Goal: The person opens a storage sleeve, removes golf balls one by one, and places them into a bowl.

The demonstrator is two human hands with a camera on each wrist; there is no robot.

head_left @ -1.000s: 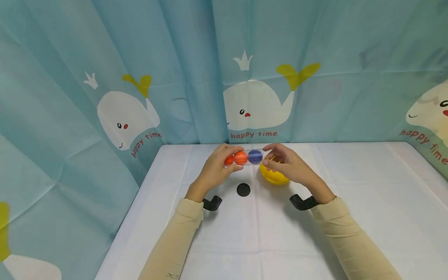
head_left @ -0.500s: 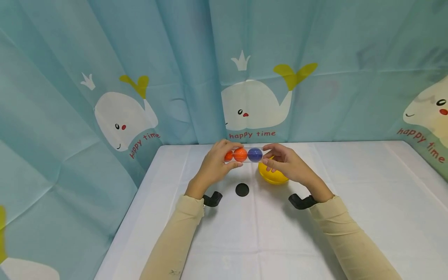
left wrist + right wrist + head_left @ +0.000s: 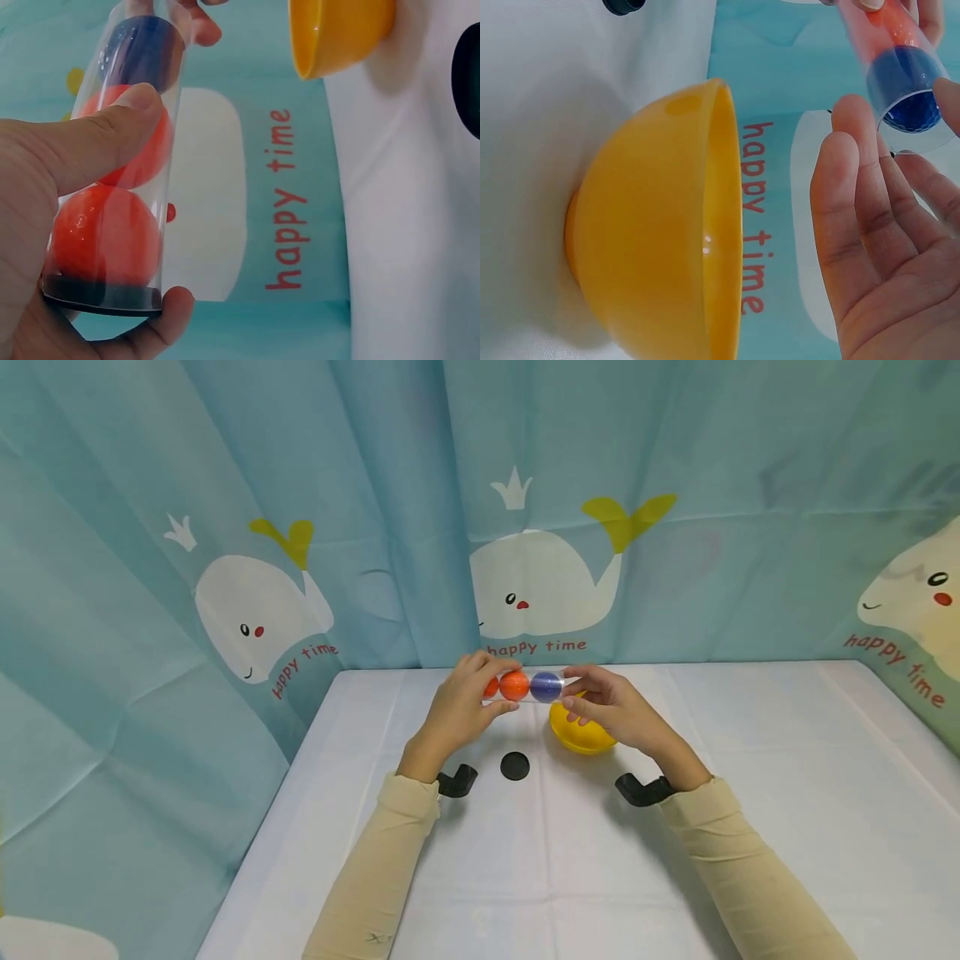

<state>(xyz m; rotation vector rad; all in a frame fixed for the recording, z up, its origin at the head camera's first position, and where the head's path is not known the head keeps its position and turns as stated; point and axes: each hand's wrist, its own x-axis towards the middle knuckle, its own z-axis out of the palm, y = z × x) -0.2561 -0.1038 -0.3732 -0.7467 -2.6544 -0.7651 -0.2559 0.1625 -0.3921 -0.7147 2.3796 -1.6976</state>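
Note:
In the head view my left hand [image 3: 455, 703] grips a clear plastic tube [image 3: 530, 675], held level above the table. Inside it sit two orange balls [image 3: 514, 686] and a blue ball [image 3: 547, 687], the blue one nearest the open right end. A black cap [image 3: 101, 295] closes the end by my left palm. My right hand [image 3: 613, 703] holds the open rim between thumb and index finger; the right wrist view shows its other fingers [image 3: 832, 225] loosely bent beneath. A yellow bowl [image 3: 581, 733] stands below and partly behind my right hand.
A flat black disc [image 3: 515, 766], like the tube's cap, lies on the white table [image 3: 487, 877] in front of the hands. Behind the table hangs a blue curtain [image 3: 390, 485] with whale prints. Each wrist carries a black camera mount [image 3: 643, 790].
My hands and the tube have risen slightly in the head view, and the balls keep their order. The whole scene shifts a little left as the head camera turns.

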